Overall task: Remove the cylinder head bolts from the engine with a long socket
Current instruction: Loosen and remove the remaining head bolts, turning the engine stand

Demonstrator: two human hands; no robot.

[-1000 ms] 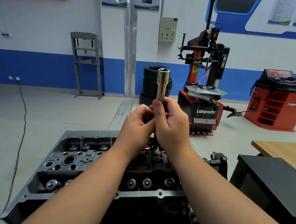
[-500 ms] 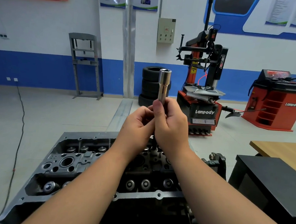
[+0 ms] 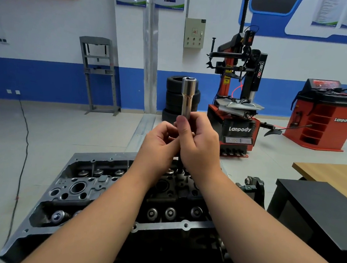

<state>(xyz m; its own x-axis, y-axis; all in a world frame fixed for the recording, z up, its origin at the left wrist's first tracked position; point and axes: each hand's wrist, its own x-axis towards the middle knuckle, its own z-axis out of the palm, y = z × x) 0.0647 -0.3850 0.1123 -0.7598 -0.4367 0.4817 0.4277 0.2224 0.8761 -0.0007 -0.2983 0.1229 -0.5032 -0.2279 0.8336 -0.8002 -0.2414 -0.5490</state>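
Hands meet above the dark grey cast-metal engine cylinder head (image 3: pixel 94 189), both wrapped round the lower part of a long, polished steel socket (image 3: pixel 188 95) that stands upright with its open end on top. The right hand (image 3: pixel 200 145) has its grip clenched on the shaft, thumb laid up the front; the left hand (image 3: pixel 159 146) pinches it from the side with curled fingers. The socket's lower end is hidden behind the fingers, and a thin dark stem shows under them; whether that is a bolt cannot be told. Forearms cover the middle of the head, whose near edge is cut off.
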